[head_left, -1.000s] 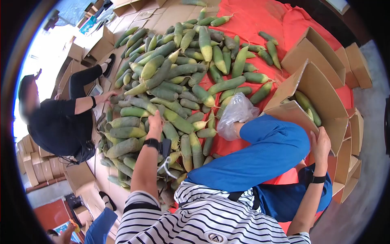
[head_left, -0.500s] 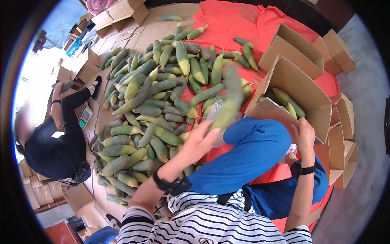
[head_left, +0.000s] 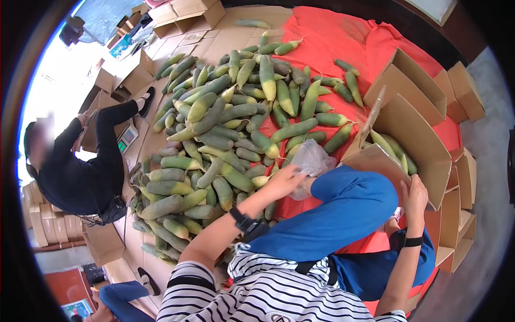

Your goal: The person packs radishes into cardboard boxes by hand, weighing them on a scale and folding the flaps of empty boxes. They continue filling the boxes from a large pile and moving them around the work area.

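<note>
My left hand (head_left: 287, 181) is beside a crumpled clear plastic bag (head_left: 312, 156), fingers extended and overlapping its near edge, no radish in it. The bag lies by my raised knee. My right hand (head_left: 414, 197) grips the near edge of an open cardboard box (head_left: 429, 145), fingers bent over the rim. Inside the box lie a few green radishes (head_left: 403, 150), partly hidden by its front wall. A large heap of green radishes (head_left: 214, 134) spreads to the left of the bag.
More open cardboard boxes (head_left: 410, 83) stand behind and right of the gripped one. Red cloth (head_left: 332, 40) covers the floor there. At left a person in black (head_left: 80, 172) sits beside a small scale (head_left: 127, 138). Another person's blue-clad leg (head_left: 126, 298) shows at bottom left.
The green radish that my left hand held is out of that hand, which is now low by the plastic bag. My right hand stays on the box edge. The whole view has shifted.
</note>
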A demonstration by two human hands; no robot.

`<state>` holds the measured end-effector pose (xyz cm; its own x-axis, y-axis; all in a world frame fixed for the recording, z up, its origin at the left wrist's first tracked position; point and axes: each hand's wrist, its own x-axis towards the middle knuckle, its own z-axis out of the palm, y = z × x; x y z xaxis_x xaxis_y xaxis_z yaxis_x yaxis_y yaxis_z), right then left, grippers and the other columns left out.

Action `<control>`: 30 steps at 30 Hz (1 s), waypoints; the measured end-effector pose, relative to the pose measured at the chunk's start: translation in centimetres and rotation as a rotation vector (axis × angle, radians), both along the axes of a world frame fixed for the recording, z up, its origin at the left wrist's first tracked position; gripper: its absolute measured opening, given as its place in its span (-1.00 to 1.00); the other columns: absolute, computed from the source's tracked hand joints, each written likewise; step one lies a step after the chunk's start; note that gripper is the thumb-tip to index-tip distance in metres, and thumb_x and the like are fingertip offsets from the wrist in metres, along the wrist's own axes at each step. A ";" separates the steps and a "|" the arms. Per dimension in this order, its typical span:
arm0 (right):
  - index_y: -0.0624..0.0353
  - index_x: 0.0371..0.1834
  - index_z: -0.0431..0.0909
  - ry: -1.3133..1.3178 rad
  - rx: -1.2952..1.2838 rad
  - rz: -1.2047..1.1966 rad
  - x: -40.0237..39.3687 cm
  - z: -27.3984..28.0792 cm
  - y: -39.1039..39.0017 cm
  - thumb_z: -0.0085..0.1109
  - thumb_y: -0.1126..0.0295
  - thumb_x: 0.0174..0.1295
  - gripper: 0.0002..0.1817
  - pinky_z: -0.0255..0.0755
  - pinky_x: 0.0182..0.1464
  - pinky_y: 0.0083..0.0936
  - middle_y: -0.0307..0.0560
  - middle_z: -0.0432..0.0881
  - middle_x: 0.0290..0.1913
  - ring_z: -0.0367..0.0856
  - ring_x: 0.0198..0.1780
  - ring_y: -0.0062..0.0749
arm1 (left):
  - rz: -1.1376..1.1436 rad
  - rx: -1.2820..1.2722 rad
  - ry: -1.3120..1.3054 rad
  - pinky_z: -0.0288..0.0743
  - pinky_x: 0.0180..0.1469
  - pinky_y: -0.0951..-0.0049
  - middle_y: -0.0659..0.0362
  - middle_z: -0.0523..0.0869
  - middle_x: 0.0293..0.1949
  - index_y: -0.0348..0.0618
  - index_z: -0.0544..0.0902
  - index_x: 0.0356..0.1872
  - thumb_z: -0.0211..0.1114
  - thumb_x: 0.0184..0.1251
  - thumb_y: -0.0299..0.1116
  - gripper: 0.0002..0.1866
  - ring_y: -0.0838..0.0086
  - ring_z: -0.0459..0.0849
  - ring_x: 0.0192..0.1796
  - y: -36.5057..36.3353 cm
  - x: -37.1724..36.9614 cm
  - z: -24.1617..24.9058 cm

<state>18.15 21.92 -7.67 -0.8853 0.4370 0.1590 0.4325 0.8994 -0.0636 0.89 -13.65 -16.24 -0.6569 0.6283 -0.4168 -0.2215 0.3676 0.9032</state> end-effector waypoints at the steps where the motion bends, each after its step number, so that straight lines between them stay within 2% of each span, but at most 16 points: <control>1: 0.24 -0.26 0.40 -0.014 -0.012 -0.019 -0.1 0.2 -0.1 0.24 0.29 0.17 -0.72 0.41 -0.17 -0.09 0.17 0.59 -0.31 0.57 -0.22 0.12 | -0.013 -0.047 -0.013 0.49 -0.46 0.51 0.10 0.68 -0.33 -0.34 0.40 0.16 0.18 0.40 -0.23 -0.55 0.52 0.61 -0.48 -2.4 0.6 -1.1; 4: 0.23 -0.26 0.41 -0.044 -0.024 -0.015 -0.2 0.5 -0.7 0.21 0.28 0.20 -0.74 0.41 -0.17 -0.07 0.17 0.59 -0.30 0.57 -0.21 0.13 | 0.052 -0.199 -0.065 0.50 -0.45 0.51 0.07 0.69 -0.30 -0.36 0.42 0.14 0.19 0.39 -0.23 -0.55 0.49 0.62 -0.48 -8.6 2.3 -5.5; 7: 0.23 -0.28 0.41 -0.043 -0.038 -0.038 0.0 0.6 -0.8 0.20 0.27 0.21 -0.74 0.40 -0.17 -0.06 0.18 0.59 -0.31 0.57 -0.21 0.15 | 0.199 -0.253 -0.134 0.55 -0.39 0.41 0.00 0.71 -0.33 -0.43 0.48 0.04 0.20 0.33 -0.24 -0.57 0.40 0.70 -0.46 -11.5 2.8 -5.9; 15: 0.25 -0.29 0.41 -0.020 -0.039 -0.012 0.0 0.4 -0.5 0.19 0.26 0.23 -0.73 0.39 -0.18 -0.07 0.21 0.58 -0.30 0.56 -0.21 0.17 | 0.214 -0.281 -0.047 0.55 -0.32 0.38 -0.06 0.71 -0.28 -0.44 0.48 0.04 0.23 0.30 -0.23 -0.54 0.37 0.71 -0.38 -12.5 1.8 -6.1; 18: 0.26 -0.29 0.41 -0.018 -0.029 -0.009 0.0 0.4 -0.5 0.19 0.25 0.24 -0.72 0.39 -0.18 -0.07 0.21 0.57 -0.31 0.56 -0.21 0.17 | 0.221 -0.273 -0.033 0.56 -0.24 0.34 -0.07 0.71 -0.27 -0.42 0.48 0.05 0.25 0.28 -0.20 -0.52 0.30 0.72 -0.31 -12.9 1.8 -7.0; 20: 0.27 -0.30 0.41 -0.005 -0.011 -0.004 0.0 0.4 -0.6 0.19 0.24 0.25 -0.71 0.39 -0.18 -0.07 0.22 0.57 -0.31 0.56 -0.21 0.17 | 0.259 -0.315 0.107 0.56 -0.13 0.30 -0.10 0.71 -0.21 -0.39 0.48 0.07 0.28 0.25 -0.19 -0.50 0.21 0.71 -0.21 -13.9 1.2 -7.1; 22: 0.27 -0.30 0.41 0.011 -0.018 0.007 -0.2 0.4 -0.6 0.18 0.23 0.25 -0.71 0.39 -0.18 -0.08 0.22 0.57 -0.31 0.56 -0.21 0.17 | 0.342 -0.364 0.193 0.55 -0.04 0.28 -0.15 0.69 -0.14 -0.37 0.47 0.09 0.32 0.21 -0.17 -0.46 0.16 0.70 -0.11 -15.6 0.0 -7.0; 23: 0.27 -0.30 0.41 0.023 -0.028 0.017 0.0 0.5 -0.7 0.18 0.23 0.25 -0.70 0.40 -0.18 -0.08 0.22 0.57 -0.31 0.56 -0.21 0.17 | 0.365 -0.405 0.278 0.53 -0.12 0.40 -0.03 0.69 -0.11 -0.39 0.41 0.15 0.29 0.28 -0.24 -0.47 0.37 0.66 -0.15 -16.2 -0.7 -5.5; 25: 0.27 -0.29 0.41 -0.008 -0.028 0.004 0.0 0.6 -0.6 0.18 0.23 0.25 -0.70 0.40 -0.18 -0.08 0.22 0.57 -0.31 0.56 -0.21 0.17 | 0.516 -0.411 0.540 0.52 -0.01 0.30 -0.12 0.66 -0.05 -0.40 0.45 0.11 0.31 0.23 -0.26 -0.48 0.17 0.66 -0.08 -18.7 -3.2 -6.1; 27: 0.27 -0.29 0.41 -0.019 -0.029 -0.012 -0.1 0.7 -0.6 0.18 0.22 0.25 -0.70 0.40 -0.18 -0.08 0.22 0.57 -0.31 0.56 -0.21 0.17 | 0.817 -0.405 0.504 0.51 0.02 0.21 -0.19 0.64 -0.06 -0.41 0.50 0.02 0.30 0.20 -0.30 -0.56 0.02 0.65 -0.05 -18.5 -3.4 -2.9; 28: 0.26 -0.29 0.41 -0.021 -0.019 -0.014 -0.1 0.7 -0.7 0.18 0.22 0.25 -0.70 0.40 -0.18 -0.08 0.22 0.58 -0.31 0.56 -0.21 0.17 | 0.818 -0.399 0.515 0.51 0.02 0.21 -0.19 0.64 -0.06 -0.41 0.50 0.02 0.30 0.20 -0.30 -0.56 0.02 0.65 -0.05 -18.9 -3.3 -4.4; 30: 0.26 -0.29 0.41 -0.016 -0.013 -0.013 -0.1 0.7 -0.8 0.18 0.22 0.25 -0.70 0.40 -0.18 -0.08 0.21 0.58 -0.31 0.56 -0.21 0.17 | 0.250 -0.714 0.553 0.51 -0.05 0.08 -0.21 0.65 -0.12 -0.33 0.51 -0.01 0.26 0.19 -0.21 -0.56 -0.07 0.64 -0.08 -20.8 -1.4 -9.1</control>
